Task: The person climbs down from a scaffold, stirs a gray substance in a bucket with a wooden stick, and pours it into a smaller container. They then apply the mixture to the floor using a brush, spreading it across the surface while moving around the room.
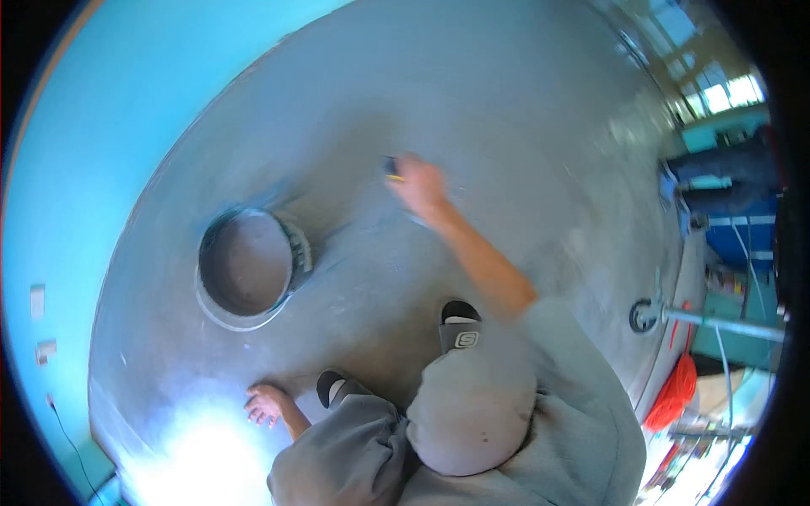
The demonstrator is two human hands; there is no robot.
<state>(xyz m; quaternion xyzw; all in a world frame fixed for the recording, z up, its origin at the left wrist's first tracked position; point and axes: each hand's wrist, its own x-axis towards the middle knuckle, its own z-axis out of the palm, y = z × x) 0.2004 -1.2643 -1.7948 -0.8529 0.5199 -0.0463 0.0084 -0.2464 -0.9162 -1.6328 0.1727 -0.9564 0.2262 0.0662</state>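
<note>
My right hand is closed around the handle of a trowel, dark with a yellow band, held low over the grey floor. Its blade blends into the floor and is mostly hidden by my hand and wrist. My left hand rests by the floor near my foot, fingers spread, holding nothing. A dark round bucket stands between my hands and the wall, with grey-brown material inside. Beneath it shows a pale round rim.
Smooth grey floor curves along a turquoise wall. Bright light glares at lower left. On the right are a caster wheel on a metal frame, an orange-red bundle, and another person's legs. My slippers rest on the floor.
</note>
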